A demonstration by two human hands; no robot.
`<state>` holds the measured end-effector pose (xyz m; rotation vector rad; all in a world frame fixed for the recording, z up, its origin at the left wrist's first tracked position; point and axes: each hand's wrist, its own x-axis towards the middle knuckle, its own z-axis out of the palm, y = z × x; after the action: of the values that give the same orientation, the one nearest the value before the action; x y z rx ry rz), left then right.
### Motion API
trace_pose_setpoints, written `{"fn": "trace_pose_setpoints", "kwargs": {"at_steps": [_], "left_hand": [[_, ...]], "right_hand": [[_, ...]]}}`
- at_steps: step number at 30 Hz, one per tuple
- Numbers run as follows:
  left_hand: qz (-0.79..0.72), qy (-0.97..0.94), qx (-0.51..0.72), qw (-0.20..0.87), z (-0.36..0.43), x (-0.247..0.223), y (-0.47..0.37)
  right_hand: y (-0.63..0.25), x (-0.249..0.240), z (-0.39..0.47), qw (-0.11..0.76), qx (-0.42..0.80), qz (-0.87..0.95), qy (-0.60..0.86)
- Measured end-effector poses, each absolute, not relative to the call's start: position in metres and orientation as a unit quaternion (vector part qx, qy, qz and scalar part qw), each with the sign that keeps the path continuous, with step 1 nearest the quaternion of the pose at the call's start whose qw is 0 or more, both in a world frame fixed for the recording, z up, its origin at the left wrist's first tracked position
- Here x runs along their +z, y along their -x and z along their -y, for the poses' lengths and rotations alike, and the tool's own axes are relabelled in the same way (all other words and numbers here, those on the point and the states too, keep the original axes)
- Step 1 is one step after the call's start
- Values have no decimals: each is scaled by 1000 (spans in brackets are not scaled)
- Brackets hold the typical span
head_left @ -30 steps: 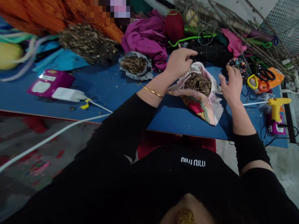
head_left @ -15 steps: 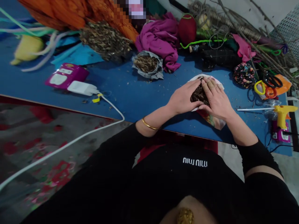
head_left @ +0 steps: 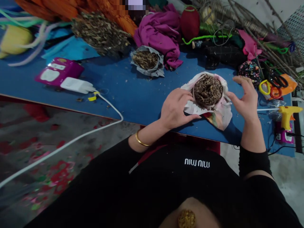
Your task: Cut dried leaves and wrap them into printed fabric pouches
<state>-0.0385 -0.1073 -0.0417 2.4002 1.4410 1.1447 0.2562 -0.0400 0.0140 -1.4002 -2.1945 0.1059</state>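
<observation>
A person in a black top leans over a blue counter (head_left: 133, 95), both bare hands at a cloth-wrapped bundle of dried plant bits (head_left: 208, 90) that sits near the counter's front edge. The left hand (head_left: 174, 109), a gold bangle (head_left: 140, 141) on its wrist, lies at the bundle's 8 o'clock, its grip loosely curled with the fingertips pressing the pale cloth (head_left: 219, 112) down against the counter. The right hand (head_left: 245, 99) stands at the bundle's 3 o'clock, grip wide and empty, palm turned toward the wrap with the thumb just at its edge. The cloth spills out at 5 o'clock of the bundle, showing a printed red and green side.

At 3 o'clock of the right hand a yellow glue gun (head_left: 285, 113) lies near the counter's end. At 1 o'clock of it, scissors (head_left: 270, 85) with yellow, orange and black handles rest beside a small flowered cloth ball (head_left: 249, 70). At 9 o'clock of the left hand, well apart, a white charger (head_left: 76, 85) sits in a magenta power strip (head_left: 58, 67), its white cable (head_left: 71, 142) running off the counter's edge.

Farther back, at 11 o'clock of the bundle, a second wrapped bundle (head_left: 147, 60) in grey sits beside crumpled purple fabric (head_left: 161, 34). A loose heap of dried material (head_left: 99, 31) lies at 9 o'clock of that, and bare twigs (head_left: 249, 22) line the far right.
</observation>
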Motion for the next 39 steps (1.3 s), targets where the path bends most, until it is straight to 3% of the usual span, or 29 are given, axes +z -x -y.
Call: {"fn": "trace_pose_setpoints", "kwargs": {"at_steps": [9,14,19,23,27,32,39], "left_hand": [[-442,-836,324,32,104,-45,52],[-450,-833,322,28,108,-34,68],[-464,-858,168,139,113,-13,83],[-490,-804,209,263,98,-2,86],[-623,-707,281,182,54,-9,68],[-645,-714,203,183,8,-32,44],[-671,-637,347,155,9,-30,80]], "right_hand": [[-253,-5,52,27,68,768,637],[-263,14,54,-14,67,745,664],[-278,21,61,-66,66,740,666],[-277,22,62,53,56,778,624],[-265,19,56,177,51,827,531],[-261,-6,47,126,52,852,506],[-273,-18,43,110,23,825,553]]}}
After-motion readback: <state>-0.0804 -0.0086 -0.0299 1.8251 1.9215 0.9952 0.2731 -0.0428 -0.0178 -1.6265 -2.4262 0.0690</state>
